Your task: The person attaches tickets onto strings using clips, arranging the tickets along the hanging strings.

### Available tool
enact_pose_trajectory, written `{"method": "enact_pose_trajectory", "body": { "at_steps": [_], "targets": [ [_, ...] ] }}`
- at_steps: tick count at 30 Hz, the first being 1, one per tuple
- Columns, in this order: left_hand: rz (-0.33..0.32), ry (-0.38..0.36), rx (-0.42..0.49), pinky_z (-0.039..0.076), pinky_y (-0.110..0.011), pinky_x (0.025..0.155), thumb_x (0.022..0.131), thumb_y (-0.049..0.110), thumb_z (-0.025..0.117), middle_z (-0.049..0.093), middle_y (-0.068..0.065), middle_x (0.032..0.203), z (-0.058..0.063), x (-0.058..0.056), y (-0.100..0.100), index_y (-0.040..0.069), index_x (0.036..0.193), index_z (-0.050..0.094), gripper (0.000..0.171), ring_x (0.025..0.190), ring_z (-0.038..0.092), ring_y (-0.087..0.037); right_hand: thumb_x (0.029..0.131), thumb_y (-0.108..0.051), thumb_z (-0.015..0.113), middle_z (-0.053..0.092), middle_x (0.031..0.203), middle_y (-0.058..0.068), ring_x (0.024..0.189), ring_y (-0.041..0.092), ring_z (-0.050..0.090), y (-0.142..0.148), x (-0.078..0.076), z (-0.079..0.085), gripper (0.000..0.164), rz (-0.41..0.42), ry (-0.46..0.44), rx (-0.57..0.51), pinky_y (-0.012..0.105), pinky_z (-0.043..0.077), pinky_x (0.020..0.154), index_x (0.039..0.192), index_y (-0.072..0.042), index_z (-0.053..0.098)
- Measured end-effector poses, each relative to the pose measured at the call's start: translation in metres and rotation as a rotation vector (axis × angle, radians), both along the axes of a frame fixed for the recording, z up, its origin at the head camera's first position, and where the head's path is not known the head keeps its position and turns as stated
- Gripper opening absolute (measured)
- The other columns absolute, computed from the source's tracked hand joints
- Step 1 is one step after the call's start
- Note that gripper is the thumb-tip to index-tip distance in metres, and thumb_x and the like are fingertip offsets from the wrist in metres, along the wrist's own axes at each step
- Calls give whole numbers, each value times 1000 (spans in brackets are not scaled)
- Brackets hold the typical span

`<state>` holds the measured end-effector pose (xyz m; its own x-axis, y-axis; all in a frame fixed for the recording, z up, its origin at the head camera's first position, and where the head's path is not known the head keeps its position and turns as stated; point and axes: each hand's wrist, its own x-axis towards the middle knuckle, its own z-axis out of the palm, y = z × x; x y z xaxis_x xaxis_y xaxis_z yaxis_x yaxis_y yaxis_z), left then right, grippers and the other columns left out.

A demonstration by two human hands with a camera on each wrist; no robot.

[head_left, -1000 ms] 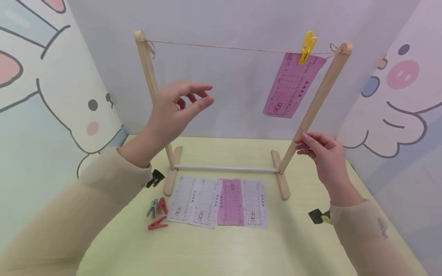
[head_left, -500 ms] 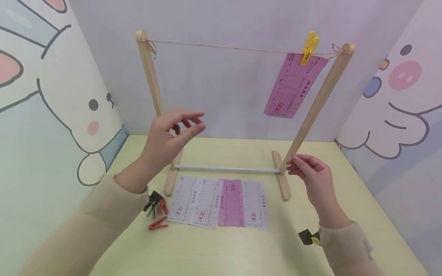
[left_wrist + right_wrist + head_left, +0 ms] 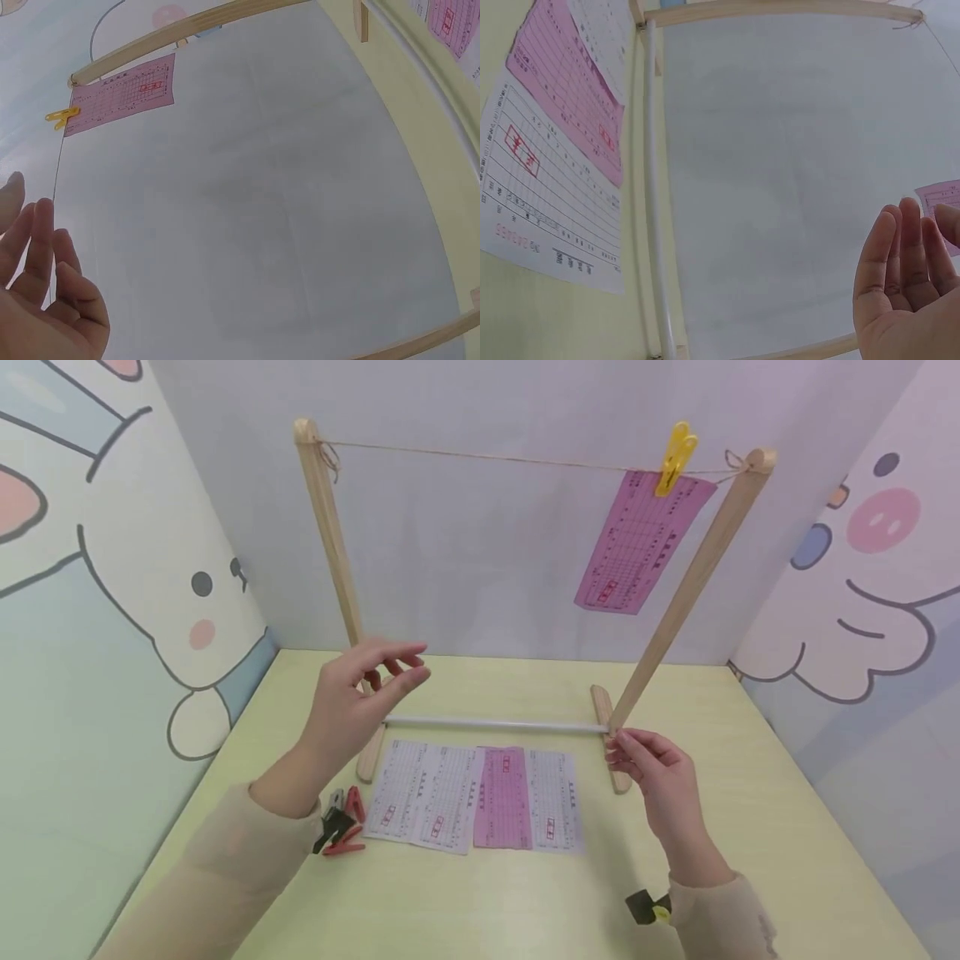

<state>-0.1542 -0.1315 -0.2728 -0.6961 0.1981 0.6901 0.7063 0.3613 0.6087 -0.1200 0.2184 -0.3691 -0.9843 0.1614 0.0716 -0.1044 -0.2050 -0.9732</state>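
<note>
My left hand (image 3: 352, 693) hovers before the frame's left post, thumb and fingers apart and holding nothing. In the left wrist view the fingers (image 3: 41, 255) are loosely bent with a gap to the thumb. Near the foot of the right post, my right hand (image 3: 660, 785) is raised with relaxed fingers and nothing between them. A pink printed slip (image 3: 641, 543) hangs from the string (image 3: 480, 457), gripped by a yellow clothespin (image 3: 677, 458). On the table lie white slips (image 3: 442, 797), another pink slip (image 3: 502, 797) and one more white slip (image 3: 553, 802), side by side.
Red clothespins (image 3: 345, 843) and a grey clothespin (image 3: 336, 797) lie left of the slips, partly hidden by the left wrist's black camera piece. The wooden stand has a left post (image 3: 330, 535), a right post (image 3: 690, 585) and a white bottom rod (image 3: 495, 724). Cartoon-printed walls surround the table.
Both hands have lowered away from the string toward the table, the right one also drifting left. The hanging pink slip and its yellow clothespin stay in place.
</note>
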Motion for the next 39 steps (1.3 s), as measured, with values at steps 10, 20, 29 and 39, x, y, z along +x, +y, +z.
{"method": "enact_pose_trajectory", "body": {
  "at_steps": [10, 20, 29, 39],
  "targets": [
    [93, -54, -1, 42, -18, 61, 80, 5, 71, 68, 2, 90, -29, 6, -14, 12, 107, 69, 27, 76, 55, -7, 87, -15, 64, 70, 81, -1, 73, 13, 66, -6, 4, -27, 18, -40, -103, 46, 27, 54, 69, 98, 0, 64],
    [171, -123, 18, 40, -17, 60, 80, 5, 71, 69, -1, 93, -58, 14, -27, 11, 108, 69, 28, 77, 54, -4, 86, -20, 67, 70, 84, -1, 75, 14, 66, -12, 6, -51, 13, -75, -186, 60, 28, 54, 71, 93, -9, 66],
    [275, -277, 10, 40, -16, 63, 84, 15, 69, 68, 2, 96, -92, 26, -43, 15, 107, 68, 23, 81, 53, -2, 86, -20, 67, 70, 84, -2, 77, 15, 66, -14, 6, -69, 23, -95, -245, 45, 29, 54, 72, 99, -2, 64],
    [296, -437, -64, 39, -20, 59, 84, 25, 69, 65, 6, 97, -124, 35, -53, 16, 108, 67, 26, 80, 53, -5, 86, -25, 67, 70, 86, -4, 80, 16, 65, -9, 2, -84, 41, -92, -313, 80, 29, 53, 75, 111, 6, 56]
  ]
}}
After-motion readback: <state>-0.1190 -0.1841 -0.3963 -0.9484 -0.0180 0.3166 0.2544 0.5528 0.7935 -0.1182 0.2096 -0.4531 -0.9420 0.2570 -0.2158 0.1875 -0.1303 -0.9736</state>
